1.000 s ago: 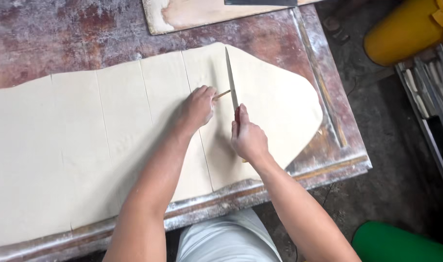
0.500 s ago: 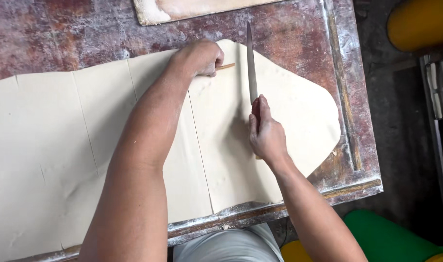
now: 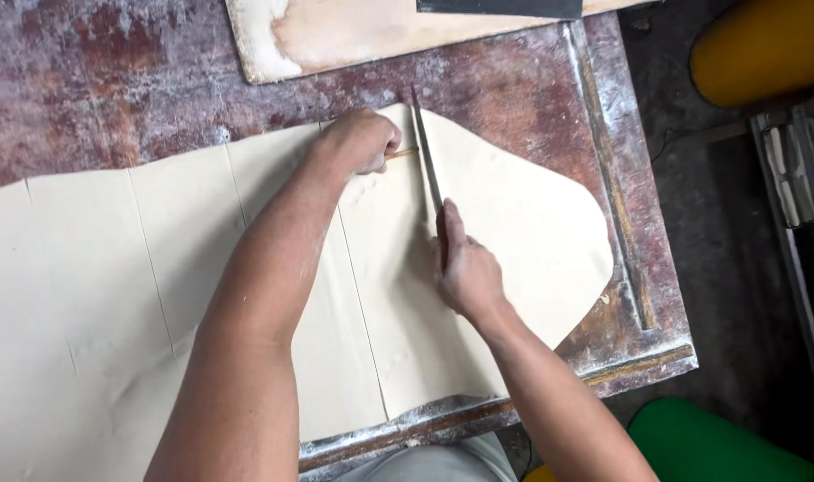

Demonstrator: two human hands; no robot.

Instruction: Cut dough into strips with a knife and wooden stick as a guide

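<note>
— So which way does the knife (image 3: 427, 152) point?
— Away from the person, its long blade running from near edge to far edge of the table (image 3: 103, 80), across the dough sheet (image 3: 523, 223).
— And the hands?
— Right hand (image 3: 465, 268) is wrapped tight around the handle, blade ahead of it. Left hand (image 3: 364, 140) is curled on a thin stick (image 3: 402, 153) beside the blade.
</note>
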